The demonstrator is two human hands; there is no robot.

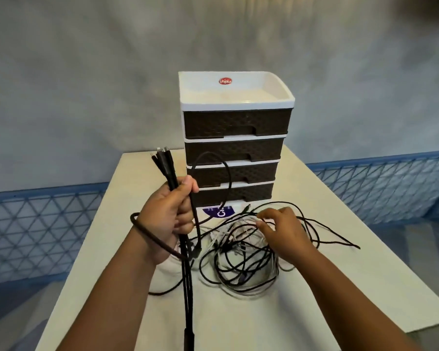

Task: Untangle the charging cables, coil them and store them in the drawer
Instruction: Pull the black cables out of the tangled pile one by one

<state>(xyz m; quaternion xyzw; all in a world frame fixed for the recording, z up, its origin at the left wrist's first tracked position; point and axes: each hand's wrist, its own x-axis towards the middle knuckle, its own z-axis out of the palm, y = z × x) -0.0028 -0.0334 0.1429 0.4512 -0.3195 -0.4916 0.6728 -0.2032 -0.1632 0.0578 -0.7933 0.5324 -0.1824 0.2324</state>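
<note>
My left hand [169, 214] is raised above the table and grips a bundle of black charging cables [188, 262]; their plugs stick up past my fingers and the strands hang down toward me. One thicker black strand loops round my left wrist. A tangled pile of black and white cables [241, 264] lies on the white table [339, 287]. My right hand [281, 231] rests on top of that pile, fingers spread among the strands, holding nothing firmly. Behind the pile stands a white drawer unit with several brown drawers [234, 153], all closed.
A blue round sticker [219, 211] lies at the foot of the drawer unit. The unit's top is an open white tray [238, 96]. A blue lattice fence [390, 183] runs behind the table on both sides. The table edges drop off left and right.
</note>
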